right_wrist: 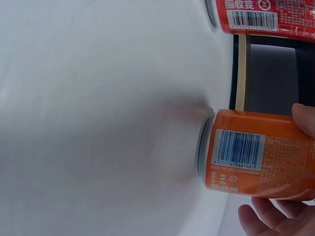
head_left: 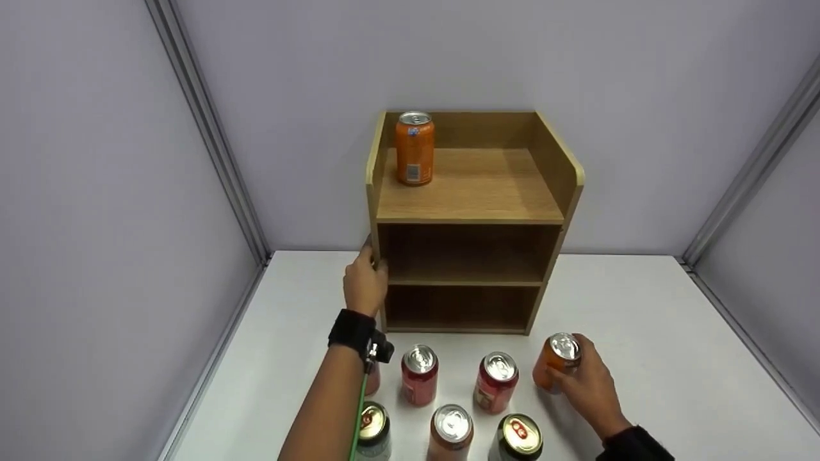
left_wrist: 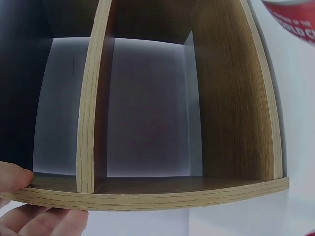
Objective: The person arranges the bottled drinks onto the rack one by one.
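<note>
The right hand (head_left: 590, 390) grips an upright orange soda can (head_left: 548, 360) front-right of the wooden shelf (head_left: 480, 186) the left hand (head_left: 366, 283) pinches.

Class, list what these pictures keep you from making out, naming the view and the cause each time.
Head view: the top of the leftmost red can, hidden by the wrist camera.
Head view: the base of the front middle can, cut off by the bottom edge.
Left wrist view: most of a red can, cut off at the upper right.
Right wrist view: the top of the orange can, past the right edge.
</note>
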Demonstrator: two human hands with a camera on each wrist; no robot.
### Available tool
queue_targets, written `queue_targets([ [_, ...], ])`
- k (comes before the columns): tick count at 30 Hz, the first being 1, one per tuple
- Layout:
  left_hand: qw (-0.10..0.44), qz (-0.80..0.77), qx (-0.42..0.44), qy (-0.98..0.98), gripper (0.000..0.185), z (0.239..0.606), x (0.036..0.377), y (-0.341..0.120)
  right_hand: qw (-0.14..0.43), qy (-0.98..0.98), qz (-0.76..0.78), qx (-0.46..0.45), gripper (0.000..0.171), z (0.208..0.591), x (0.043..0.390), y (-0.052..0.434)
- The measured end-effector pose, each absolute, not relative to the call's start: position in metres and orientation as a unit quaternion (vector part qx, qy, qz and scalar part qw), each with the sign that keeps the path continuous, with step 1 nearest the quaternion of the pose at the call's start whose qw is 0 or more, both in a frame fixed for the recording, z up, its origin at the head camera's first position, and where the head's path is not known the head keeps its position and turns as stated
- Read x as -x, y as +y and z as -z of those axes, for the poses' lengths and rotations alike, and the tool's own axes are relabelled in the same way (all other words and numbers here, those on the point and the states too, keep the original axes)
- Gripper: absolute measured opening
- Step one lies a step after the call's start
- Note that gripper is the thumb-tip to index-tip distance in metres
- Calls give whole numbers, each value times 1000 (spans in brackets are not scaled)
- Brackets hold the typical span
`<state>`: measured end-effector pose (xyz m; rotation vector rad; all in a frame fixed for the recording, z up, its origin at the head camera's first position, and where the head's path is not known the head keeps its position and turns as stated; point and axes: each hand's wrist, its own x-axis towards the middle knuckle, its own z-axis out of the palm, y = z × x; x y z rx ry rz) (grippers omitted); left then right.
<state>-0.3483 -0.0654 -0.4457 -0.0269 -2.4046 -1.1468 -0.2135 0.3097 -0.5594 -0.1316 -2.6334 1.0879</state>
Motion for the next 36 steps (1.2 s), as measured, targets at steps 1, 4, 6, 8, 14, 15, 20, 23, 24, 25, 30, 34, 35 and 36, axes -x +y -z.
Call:
queue_targets([
  [1,235,419,11,-877,21,446,348,-65,149,-914,-375,48,79,559,213,310],
  [4,232,421,10,-877,22,446,349,-64,163,-916,-364,49,78,557,210,311],
  [6,231,421,9,-877,22,446,349,-64,173,-917,-357,48,78,553,208,312],
  [8,234,418,7,-878,21,446,349,-64,182,-917,-352,47,79,547,206,312],
  [14,247,414,6,-876,19,447,352,-65,225,-918,-326,29,79,514,205,310],
  [15,247,413,5,-877,19,447,353,-65,234,-918,-320,21,79,507,205,309],
  [20,246,408,5,-879,18,447,352,-67,288,-906,-308,-30,74,465,204,301],
  [23,245,406,4,-880,19,446,352,-69,313,-897,-306,-64,72,435,208,294],
  [24,244,407,2,-880,18,445,352,-69,318,-895,-304,-76,72,424,210,291],
  [25,244,406,1,-881,19,444,352,-70,324,-892,-304,-86,72,413,212,289],
  [30,246,408,0,-879,14,441,353,-72,332,-887,-298,-116,72,359,222,277],
  [34,250,407,-4,-878,14,441,354,-72,318,-891,-302,-115,77,318,230,268],
  [35,250,408,-5,-878,14,441,354,-72,314,-892,-303,-113,79,308,232,266],
  [36,248,407,-5,-879,13,442,354,-71,312,-893,-305,-111,80,299,234,264],
])
